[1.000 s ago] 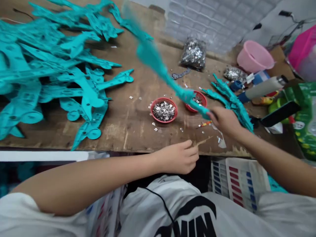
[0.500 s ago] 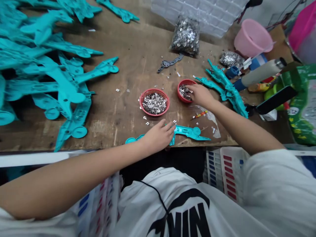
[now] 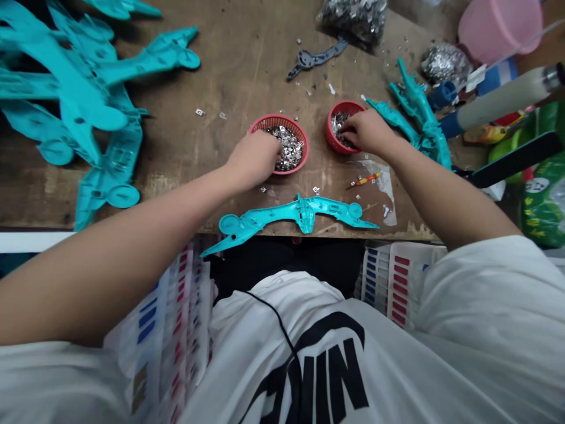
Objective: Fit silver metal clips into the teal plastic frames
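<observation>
My left hand [image 3: 256,158] reaches over the near-left rim of a red basket [image 3: 304,147] filled with small silvery metal clips [image 3: 289,144]. Its fingers are curled down into the clips, and what they pinch is hidden. My right hand [image 3: 369,131] dips into a smaller red basket [image 3: 344,106] on the right, also holding small metal pieces [image 3: 339,122]. Those fingers are bent together among the pieces, their tips partly out of sight. Between me and the baskets, a long turquoise plastic part [image 3: 282,213] lies along the table's front edge, its left tip overhanging. Neither hand touches it.
Turquoise parts [image 3: 75,88] are heaped at left; more [image 3: 419,112] lie at right. A grey part [image 3: 315,59], a bag of metal pieces [image 3: 355,20], a bottle [image 3: 503,100], a pink bucket [image 3: 498,29] and an orange-yellow tool [image 3: 365,179] are also on the table [image 3: 176,147].
My left hand has left the turquoise part and moved up into the larger red basket. My right hand stays in the smaller basket. The whole view has shifted.
</observation>
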Action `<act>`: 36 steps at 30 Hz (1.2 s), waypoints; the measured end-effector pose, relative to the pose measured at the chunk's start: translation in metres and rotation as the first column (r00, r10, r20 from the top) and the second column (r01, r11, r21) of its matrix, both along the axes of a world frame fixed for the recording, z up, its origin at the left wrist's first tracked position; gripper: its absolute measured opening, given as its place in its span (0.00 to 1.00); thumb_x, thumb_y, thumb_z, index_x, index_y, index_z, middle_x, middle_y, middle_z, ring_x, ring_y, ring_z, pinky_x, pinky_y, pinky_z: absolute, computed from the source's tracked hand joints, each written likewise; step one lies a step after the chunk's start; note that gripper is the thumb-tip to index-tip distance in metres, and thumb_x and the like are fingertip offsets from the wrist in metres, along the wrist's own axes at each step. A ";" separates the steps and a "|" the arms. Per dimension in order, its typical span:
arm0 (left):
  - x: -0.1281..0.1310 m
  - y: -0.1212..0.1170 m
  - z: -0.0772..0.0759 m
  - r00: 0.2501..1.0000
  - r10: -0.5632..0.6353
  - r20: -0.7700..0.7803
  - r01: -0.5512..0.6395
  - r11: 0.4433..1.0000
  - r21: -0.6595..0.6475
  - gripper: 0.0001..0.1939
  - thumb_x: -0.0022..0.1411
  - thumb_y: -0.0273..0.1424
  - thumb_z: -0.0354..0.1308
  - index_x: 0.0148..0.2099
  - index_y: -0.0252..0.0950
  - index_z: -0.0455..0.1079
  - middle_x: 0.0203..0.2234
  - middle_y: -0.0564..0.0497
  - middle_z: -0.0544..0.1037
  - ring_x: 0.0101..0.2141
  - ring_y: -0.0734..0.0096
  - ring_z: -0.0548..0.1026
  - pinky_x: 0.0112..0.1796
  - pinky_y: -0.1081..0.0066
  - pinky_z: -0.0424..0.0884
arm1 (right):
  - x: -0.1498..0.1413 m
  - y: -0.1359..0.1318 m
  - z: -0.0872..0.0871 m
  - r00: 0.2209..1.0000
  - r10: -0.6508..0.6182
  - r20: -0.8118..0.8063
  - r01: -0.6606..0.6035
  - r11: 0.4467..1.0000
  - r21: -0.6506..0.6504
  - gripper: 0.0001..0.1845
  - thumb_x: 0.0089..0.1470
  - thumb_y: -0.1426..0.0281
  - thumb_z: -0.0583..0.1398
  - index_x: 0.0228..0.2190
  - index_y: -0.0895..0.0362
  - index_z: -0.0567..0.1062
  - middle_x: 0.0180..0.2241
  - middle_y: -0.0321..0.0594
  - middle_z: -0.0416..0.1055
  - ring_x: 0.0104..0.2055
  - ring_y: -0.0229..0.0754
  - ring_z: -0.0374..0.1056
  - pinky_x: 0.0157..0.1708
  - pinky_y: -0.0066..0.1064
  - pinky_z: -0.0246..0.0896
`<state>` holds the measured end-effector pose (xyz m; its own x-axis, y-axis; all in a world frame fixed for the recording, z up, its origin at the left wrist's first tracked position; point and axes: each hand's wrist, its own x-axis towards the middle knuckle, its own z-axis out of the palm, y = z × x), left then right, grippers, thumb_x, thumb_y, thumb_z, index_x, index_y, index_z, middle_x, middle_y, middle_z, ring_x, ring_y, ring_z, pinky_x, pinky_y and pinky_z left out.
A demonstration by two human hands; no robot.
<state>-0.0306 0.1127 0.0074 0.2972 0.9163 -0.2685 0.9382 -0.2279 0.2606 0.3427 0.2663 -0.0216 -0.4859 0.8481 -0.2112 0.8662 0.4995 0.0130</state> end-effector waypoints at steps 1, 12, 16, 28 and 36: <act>-0.002 0.001 -0.001 1.000 0.024 0.020 -0.024 1.000 0.017 0.22 0.86 0.30 0.57 0.63 0.36 0.94 0.62 0.32 0.94 0.65 0.34 0.90 0.66 0.48 0.85 | 0.001 0.004 -0.002 1.000 -0.011 0.012 0.010 1.000 0.016 0.11 0.79 0.68 0.71 0.53 0.58 0.95 0.54 0.59 0.94 0.57 0.62 0.88 0.63 0.54 0.79; -0.011 0.003 -0.025 0.961 -0.083 0.265 0.000 0.954 0.298 0.22 0.90 0.34 0.53 0.62 0.46 0.91 0.60 0.37 0.94 0.65 0.38 0.89 0.64 0.45 0.87 | 0.002 0.002 0.002 0.997 -0.005 -0.080 0.006 1.000 0.006 0.02 0.72 0.66 0.75 0.43 0.48 0.93 0.46 0.52 0.93 0.54 0.65 0.86 0.61 0.59 0.81; -0.008 0.000 -0.020 0.970 -0.096 0.224 0.032 0.962 0.271 0.20 0.88 0.31 0.54 0.59 0.42 0.90 0.56 0.35 0.95 0.59 0.38 0.92 0.57 0.48 0.87 | 0.002 -0.001 0.017 0.973 -0.036 -0.229 0.047 0.998 0.045 0.11 0.74 0.53 0.73 0.39 0.41 0.92 0.41 0.46 0.92 0.52 0.65 0.85 0.60 0.62 0.81; 0.031 -0.077 0.000 0.597 -0.747 0.292 0.741 0.653 0.155 0.12 0.87 0.23 0.63 0.61 0.38 0.87 0.77 0.40 0.88 0.81 0.49 0.82 0.76 0.54 0.82 | -0.003 -0.154 0.068 0.642 -0.270 -0.718 0.222 0.961 -0.163 0.14 0.72 0.53 0.83 0.42 0.46 0.91 0.43 0.42 0.91 0.43 0.52 0.81 0.49 0.50 0.77; 0.028 -0.077 0.005 0.624 -0.724 0.295 0.749 0.661 0.039 0.14 0.85 0.21 0.67 0.64 0.40 0.88 0.74 0.41 0.91 0.79 0.53 0.84 0.79 0.57 0.81 | -0.005 -0.237 0.043 0.581 -0.501 -0.641 0.071 0.816 -0.574 0.16 0.73 0.51 0.77 0.43 0.51 0.93 0.35 0.41 0.88 0.37 0.50 0.83 0.43 0.43 0.83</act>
